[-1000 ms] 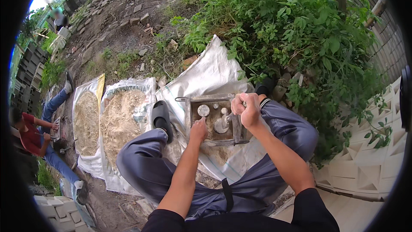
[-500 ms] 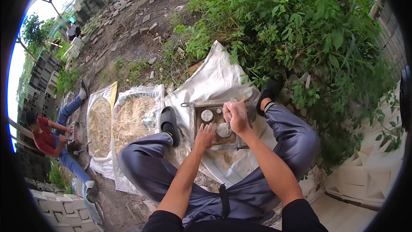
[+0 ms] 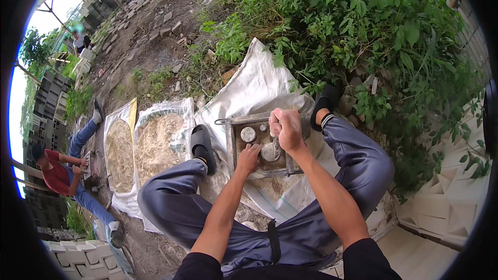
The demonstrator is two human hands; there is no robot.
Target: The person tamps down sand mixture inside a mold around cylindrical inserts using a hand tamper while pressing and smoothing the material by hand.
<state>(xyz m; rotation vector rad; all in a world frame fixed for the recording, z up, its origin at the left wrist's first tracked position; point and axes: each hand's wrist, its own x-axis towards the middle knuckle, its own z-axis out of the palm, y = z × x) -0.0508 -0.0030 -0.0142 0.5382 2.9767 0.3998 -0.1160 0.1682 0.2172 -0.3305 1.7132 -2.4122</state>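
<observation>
Right hand [image 3: 287, 128]: closed in a fist around an upright handle; the tool below it is largely hidden by the hand.
Left hand [image 3: 249, 156]: fingers spread and pressed flat on the near-left part of the mould's fill; holds nothing.
Mould [image 3: 232, 142]: rectangular metal box, set on the ground between the person's feet; a wire handle projects from its far-left corner.
Mould contents: brown packed material with two pale round cores showing, one far left, one near the centre beside the right hand.
White sheet [image 3: 255, 85]: spread under the mould, reaching far toward the bushes [image 3: 363, 36].
Open sacks [image 3: 155, 142]: two, left of the mould, side by side, each holding a pale sandy, fibrous material.
Second person [image 3: 57, 168]: seated far left, hands at a small mould of their own.
</observation>
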